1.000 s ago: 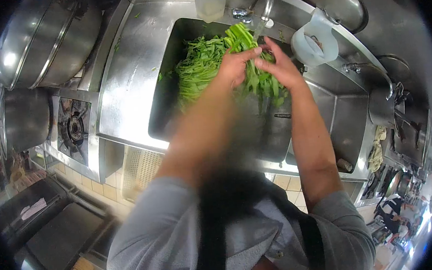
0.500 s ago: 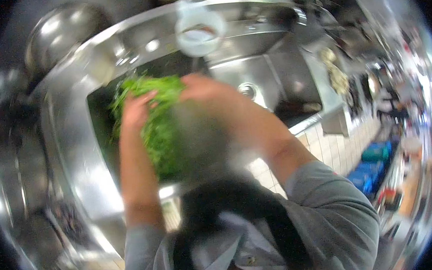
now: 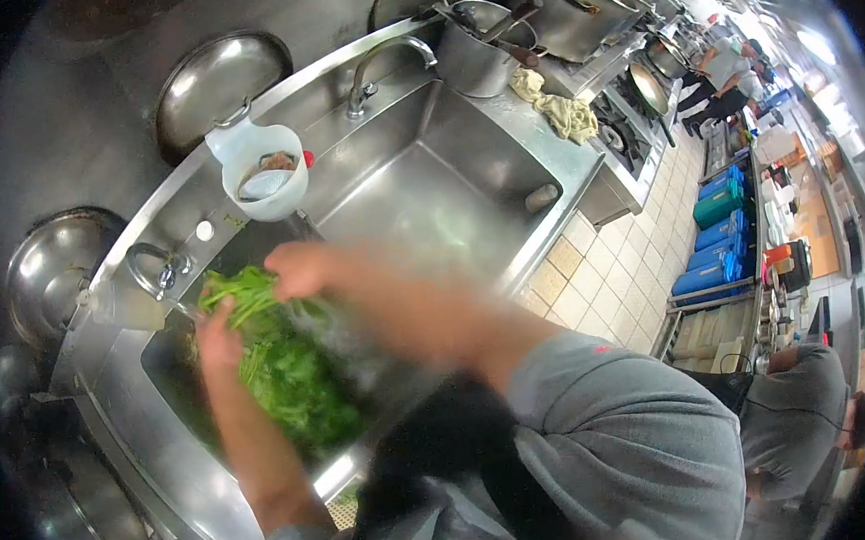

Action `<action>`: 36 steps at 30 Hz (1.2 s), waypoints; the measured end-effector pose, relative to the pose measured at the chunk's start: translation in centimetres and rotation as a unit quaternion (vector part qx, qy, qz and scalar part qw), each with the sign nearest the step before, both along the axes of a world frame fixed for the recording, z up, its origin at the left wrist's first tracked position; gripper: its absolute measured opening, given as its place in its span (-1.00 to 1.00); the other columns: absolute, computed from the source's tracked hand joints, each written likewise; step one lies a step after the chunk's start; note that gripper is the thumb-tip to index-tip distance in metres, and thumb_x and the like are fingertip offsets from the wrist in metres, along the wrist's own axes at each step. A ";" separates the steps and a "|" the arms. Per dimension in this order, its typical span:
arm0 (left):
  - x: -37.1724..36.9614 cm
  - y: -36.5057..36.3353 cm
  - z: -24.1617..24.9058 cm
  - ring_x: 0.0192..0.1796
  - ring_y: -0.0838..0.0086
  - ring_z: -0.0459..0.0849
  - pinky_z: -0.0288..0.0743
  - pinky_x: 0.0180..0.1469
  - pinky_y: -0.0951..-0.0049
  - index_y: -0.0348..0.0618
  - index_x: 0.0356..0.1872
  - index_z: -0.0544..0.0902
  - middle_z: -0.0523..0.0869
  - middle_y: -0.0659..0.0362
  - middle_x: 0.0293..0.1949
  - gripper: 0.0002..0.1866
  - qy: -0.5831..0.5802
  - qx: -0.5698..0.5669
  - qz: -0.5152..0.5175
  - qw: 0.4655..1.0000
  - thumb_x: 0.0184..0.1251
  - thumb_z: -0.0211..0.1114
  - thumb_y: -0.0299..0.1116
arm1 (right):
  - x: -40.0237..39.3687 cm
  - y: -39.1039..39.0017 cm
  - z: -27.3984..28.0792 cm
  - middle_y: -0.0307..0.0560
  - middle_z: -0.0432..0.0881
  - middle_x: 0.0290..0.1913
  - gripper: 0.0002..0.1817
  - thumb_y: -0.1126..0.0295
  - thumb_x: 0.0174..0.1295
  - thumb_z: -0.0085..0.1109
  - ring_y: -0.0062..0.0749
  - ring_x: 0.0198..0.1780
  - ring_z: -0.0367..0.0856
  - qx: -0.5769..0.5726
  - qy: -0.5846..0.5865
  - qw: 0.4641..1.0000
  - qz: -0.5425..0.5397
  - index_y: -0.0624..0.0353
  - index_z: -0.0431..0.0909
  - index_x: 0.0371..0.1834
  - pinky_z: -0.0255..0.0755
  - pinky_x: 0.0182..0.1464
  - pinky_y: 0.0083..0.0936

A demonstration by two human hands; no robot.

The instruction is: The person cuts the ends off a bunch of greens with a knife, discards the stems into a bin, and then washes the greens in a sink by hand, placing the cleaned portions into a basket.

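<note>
Leafy greens (image 3: 300, 385) in the left sink basin (image 3: 175, 388), upper end held by both hands.
The left hand (image 3: 219, 337) closes around the bunch, its fingers partly hidden; the right hand (image 3: 297, 269) pinches the greens opposite. The near faucet (image 3: 157, 269) stands just beside; a translucent pitcher (image 3: 267, 171) sits beyond, near the right basin (image 3: 427, 195).

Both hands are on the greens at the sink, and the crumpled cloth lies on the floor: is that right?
Wrong on the crumpled cloth: the head view shows it on the counter beside the pot. The left hand and right hand are indeed on the greens at the sink.
</note>
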State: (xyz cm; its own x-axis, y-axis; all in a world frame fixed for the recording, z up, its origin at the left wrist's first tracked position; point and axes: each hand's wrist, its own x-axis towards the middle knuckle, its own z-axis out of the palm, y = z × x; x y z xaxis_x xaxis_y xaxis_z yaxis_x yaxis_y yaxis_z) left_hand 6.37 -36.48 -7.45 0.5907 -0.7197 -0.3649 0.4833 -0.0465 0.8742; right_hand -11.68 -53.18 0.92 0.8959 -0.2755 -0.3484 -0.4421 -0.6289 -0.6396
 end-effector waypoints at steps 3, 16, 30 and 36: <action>0.7 -0.3 0.2 0.02 0.37 0.60 0.52 -0.07 0.38 -0.09 0.26 0.45 0.61 0.15 0.04 -0.48 -0.023 0.008 -0.005 1.000 0.26 0.34 -0.40 | -0.3 -0.2 -1.1 0.29 0.58 0.08 -0.44 0.17 -0.05 0.29 0.10 0.14 0.55 -0.030 -0.028 0.999 -0.018 0.38 0.60 -0.04 0.42 0.19 -0.17; -0.3 0.4 5.8 0.35 0.10 0.40 0.30 0.31 0.11 0.04 0.28 0.48 0.51 0.00 0.28 -0.39 -0.070 0.092 -0.086 0.990 0.22 0.40 -0.06 | -1.8 -1.3 -0.8 0.34 0.64 -0.07 -0.47 0.11 0.01 0.26 0.08 0.00 0.62 0.051 -0.035 0.998 -0.033 0.37 0.63 -0.08 0.48 0.06 -0.10; 2.6 0.0 3.0 -0.09 0.33 0.60 0.48 0.01 0.29 -0.14 -0.06 0.64 0.68 0.10 -0.16 -0.60 -0.258 0.141 -0.046 0.955 0.16 0.44 -0.13 | -3.8 -3.1 -1.6 -0.07 0.67 -0.25 -0.63 0.37 -0.03 0.26 -0.40 -0.26 0.59 0.167 -0.041 0.983 -0.065 0.33 0.62 -0.12 0.45 -0.11 -0.46; 2.9 0.7 -3.1 0.12 0.17 0.60 0.44 0.20 0.20 -0.13 0.13 0.58 0.64 -0.04 0.08 -0.40 -0.367 0.213 -0.145 0.894 0.10 0.47 -0.06 | -6.2 -4.0 1.4 -0.15 0.68 -0.19 -0.55 0.40 0.03 0.27 -0.44 -0.22 0.61 0.288 -0.039 0.937 -0.195 0.27 0.56 0.04 0.45 -0.12 -0.50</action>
State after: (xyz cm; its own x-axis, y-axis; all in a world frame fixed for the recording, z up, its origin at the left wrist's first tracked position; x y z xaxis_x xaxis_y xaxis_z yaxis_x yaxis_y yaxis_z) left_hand 9.30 -35.75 -10.58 0.5949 -0.7694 -0.2326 -0.3000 -0.4810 0.8238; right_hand -17.86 -57.20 2.31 0.7950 -0.3743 -0.4774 -0.5039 0.0309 -0.8632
